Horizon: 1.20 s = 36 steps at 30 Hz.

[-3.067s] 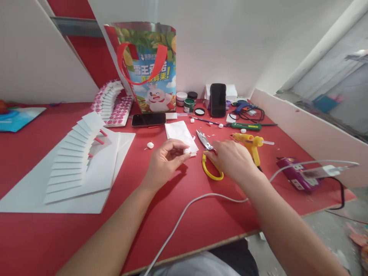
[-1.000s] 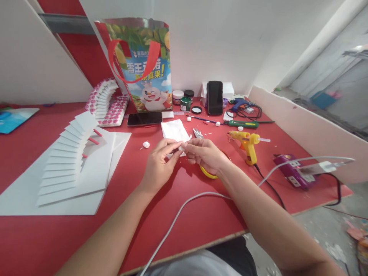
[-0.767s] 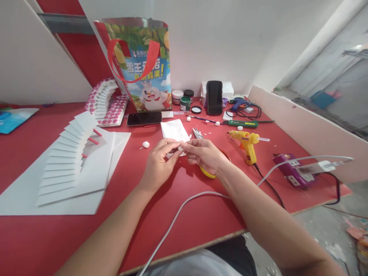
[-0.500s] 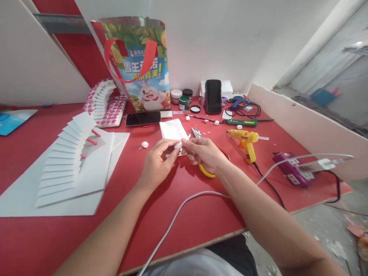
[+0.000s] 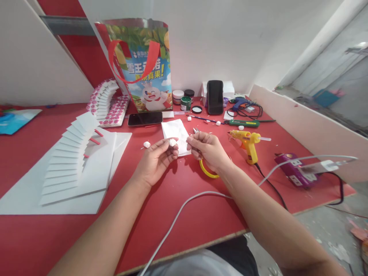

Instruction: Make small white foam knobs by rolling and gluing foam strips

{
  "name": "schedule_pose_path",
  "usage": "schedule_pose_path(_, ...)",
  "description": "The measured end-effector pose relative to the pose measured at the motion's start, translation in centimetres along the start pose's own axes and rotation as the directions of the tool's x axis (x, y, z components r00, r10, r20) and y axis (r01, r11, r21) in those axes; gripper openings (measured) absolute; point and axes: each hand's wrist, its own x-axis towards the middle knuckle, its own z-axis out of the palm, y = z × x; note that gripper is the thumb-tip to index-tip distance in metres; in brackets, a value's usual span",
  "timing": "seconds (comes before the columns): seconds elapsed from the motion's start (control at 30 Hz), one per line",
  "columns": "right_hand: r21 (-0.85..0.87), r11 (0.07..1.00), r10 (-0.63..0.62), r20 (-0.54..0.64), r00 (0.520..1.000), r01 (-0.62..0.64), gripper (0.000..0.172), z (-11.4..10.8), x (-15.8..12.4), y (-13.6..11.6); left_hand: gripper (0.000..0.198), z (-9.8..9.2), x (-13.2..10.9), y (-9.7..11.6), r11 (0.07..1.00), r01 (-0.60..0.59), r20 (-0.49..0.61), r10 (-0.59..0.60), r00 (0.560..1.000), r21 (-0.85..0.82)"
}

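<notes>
My left hand (image 5: 156,159) is turned palm-up over the red table (image 5: 201,214), with thumb and fingertips pinched on a small white foam ball (image 5: 172,142). My right hand (image 5: 208,150) hovers just to its right with the fingers curled in a pinch; what they hold, if anything, is too small to see. Behind both hands lies a white foam sheet (image 5: 175,131). Yellow-handled scissors (image 5: 207,173) lie partly under my right hand. A second white ball (image 5: 147,144) rests on the table left of my left hand.
A yellow glue gun (image 5: 248,144), a purple power strip (image 5: 296,173) and a white cable (image 5: 184,207) lie to the right and front. A white paper staircase model (image 5: 71,157) is at left. A printed bag (image 5: 140,65), phones (image 5: 145,118) and paint jars (image 5: 185,100) stand behind.
My right hand left the scissors and joined the left hand at the white piece. The hands have now drawn slightly apart, and the left hand has turned up with the ball.
</notes>
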Motion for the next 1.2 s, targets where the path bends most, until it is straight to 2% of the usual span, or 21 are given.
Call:
schedule_pose_path(0.17, -0.022, 1.0, 0.007, -0.038, 0.999, -0.008, 0.026, 0.2, -0.1, -0.3, 0.021, 0.2, 0.1, -0.1, 1.0, 0.012, 0.016, -0.012, 1.0, -0.013)
schedule_pose_path(0.23, 0.007, 1.0, 0.015, -0.066, 0.998, -0.015, 0.022, 0.1, -0.1, -0.4, 0.025, -0.4, 0.4, 0.5, 0.997, -0.055, 0.003, 0.055, 0.998, 0.051)
schedule_pose_path(0.3, 0.062, 0.998, 0.035, -0.089, 0.995, -0.029, 0.019, 0.0, -0.1, -0.6, 0.027, -1.8, 0.8, 1.6, 0.952, -0.223, -0.047, 0.237, 0.97, 0.21)
schedule_pose_path(0.33, 0.089, 0.995, 0.047, -0.099, 0.994, -0.039, 0.019, 0.0, -0.1, -0.7, 0.027, -2.8, 1.0, 2.3, 0.891, -0.307, -0.101, 0.358, 0.928, 0.333)
schedule_pose_path(0.37, 0.109, 0.993, 0.058, -0.107, 0.993, -0.047, 0.02, 0.0, -0.1, -0.8, 0.026, -3.9, 1.2, 3.0, 0.803, -0.364, -0.17, 0.488, 0.856, 0.471)
schedule_pose_path(0.43, 0.128, 0.99, 0.068, -0.117, 0.991, -0.053, 0.02, 0.0, -0.1, -0.8, 0.025, -6.2, 1.7, 4.1, 0.585, -0.365, -0.247, 0.715, 0.655, 0.724)
schedule_pose_path(0.47, 0.124, 0.991, 0.067, -0.123, 0.99, -0.052, 0.021, 0.0, -0.1, -0.8, 0.025, -7.2, 1.9, 4.5, 0.466, -0.31, -0.211, 0.773, 0.599, 0.828)
schedule_pose_path(0.5, 0.113, 0.992, 0.062, -0.129, 0.99, -0.047, 0.021, 0.0, 0.0, -0.7, 0.024, -8.0, 2.1, 4.6, 0.355, -0.254, -0.153, 0.801, 0.579, 0.9)
schedule_pose_path(0.53, 0.095, 0.995, 0.054, -0.135, 0.989, -0.042, 0.022, 0.0, 0.0, -0.7, 0.024, -8.6, 2.3, 4.6, 0.271, -0.192, -0.095, 0.774, 0.626, 0.943)
schedule_pose_path(0.63, 0.038, 0.999, 0.03, -0.132, 0.991, -0.026, 0.023, 0.0, 0.2, -0.4, 0.021, -9.3, 2.6, 3.9, 0.094, -0.118, 0.019, 0.698, 0.716, 0.988)
schedule_pose_path(0.7, 0.018, 1.0, 0.014, -0.127, 0.992, -0.012, 0.024, -0.1, 0.3, -0.2, 0.019, -9.2, 2.8, 3.3, 0.057, -0.086, 0.03, 0.644, 0.764, 0.995)
schedule_pose_path(0.8, 0.002, 1.0, -0.01, -0.144, 0.99, 0.01, 0.022, -0.2, 0.4, -0.1, 0.022, -8.9, 2.8, 3.0, 0.031, -0.068, 0.037, 0.588, 0.808, 0.997)
schedule_pose_path(0.87, -0.013, 1.0, -0.021, -0.147, 0.989, 0.019, 0.019, -0.3, 0.4, -0.1, 0.029, -8.8, 2.7, 3.2, 0.009, -0.084, 0.064, 0.567, 0.821, 0.996)
schedule_pose_path(0.97, -0.038, 0.998, -0.047, -0.142, 0.989, 0.042, 0.016, -0.3, 0.4, 0.0, 0.035, -8.5, 2.4, 3.5, -0.038, -0.106, 0.109, 0.566, 0.817, 0.994)
schedule_pose_path(1.1, -0.053, 0.997, -0.057, -0.129, 0.99, 0.051, 0.011, -0.4, 0.4, 0.2, 0.029, -8.2, 2.2, 3.4, -0.157, -0.123, 0.19, 0.541, 0.819, 0.98)
schedule_pose_path(1.2, -0.053, 0.998, -0.049, -0.119, 0.992, 0.043, 0.013, -0.4, 0.5, 0.2, 0.021, -8.3, 2.2, 3.1, -0.213, -0.142, 0.235, 0.521, 0.821, 0.967)
